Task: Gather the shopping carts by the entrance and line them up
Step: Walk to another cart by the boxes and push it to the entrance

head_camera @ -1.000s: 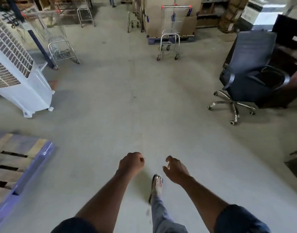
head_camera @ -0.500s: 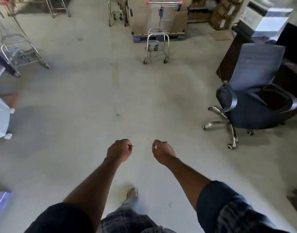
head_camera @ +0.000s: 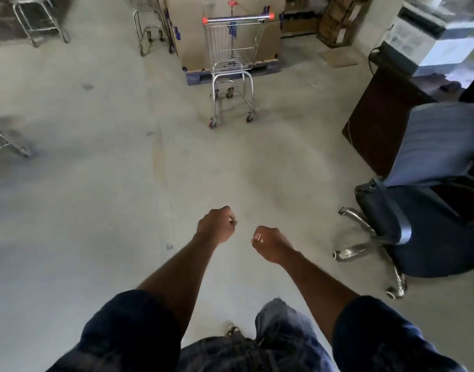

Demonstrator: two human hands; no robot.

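A metal shopping cart (head_camera: 234, 63) with orange handle ends stands straight ahead on the concrete floor, its handle toward me. More cart frames show at the back left (head_camera: 40, 25), beside the big box (head_camera: 150, 30), and at the left edge (head_camera: 2, 142). My left hand (head_camera: 216, 225) and my right hand (head_camera: 269, 244) are held out in front of me, well short of the cart, fingers curled into fists with nothing in them.
A blue office chair (head_camera: 429, 210) on a chrome wheeled base stands close on my right, with a dark wooden desk (head_camera: 381, 114) behind it. A large cardboard box (head_camera: 193, 28) on a pallet sits right behind the cart. Bare floor lies between me and the cart.
I have walked forward: the cart and the chair are nearer and larger, and the white cooler and blue pallet on the left have left view. Both hands stay curled and hold nothing.
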